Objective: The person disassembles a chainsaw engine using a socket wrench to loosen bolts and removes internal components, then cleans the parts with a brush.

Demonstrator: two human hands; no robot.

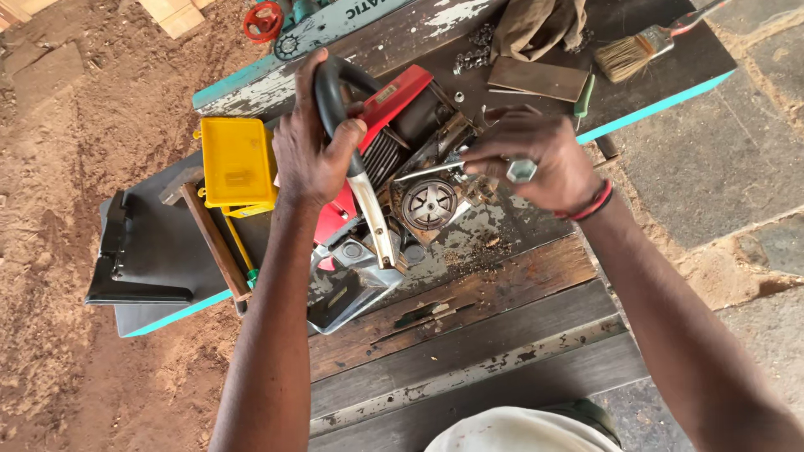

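A red chainsaw body (394, 109) with its covers off lies on a worn wooden bench (486, 335). My left hand (308, 146) is closed around its black front handle (331, 92). My right hand (536, 159) holds a metal socket wrench (469, 167) whose thin shaft points left into the exposed engine, just above the round metal clutch drum (429, 203). The wrench's hex end shows between my fingers.
A yellow plastic box (237, 161) and a hammer (209, 230) lie left of the saw, beside a black cover (126, 259). A paintbrush (636, 52), a brown rag (536, 25), a chain and a guide bar (335, 23) sit at the far end. Sawdust covers the ground.
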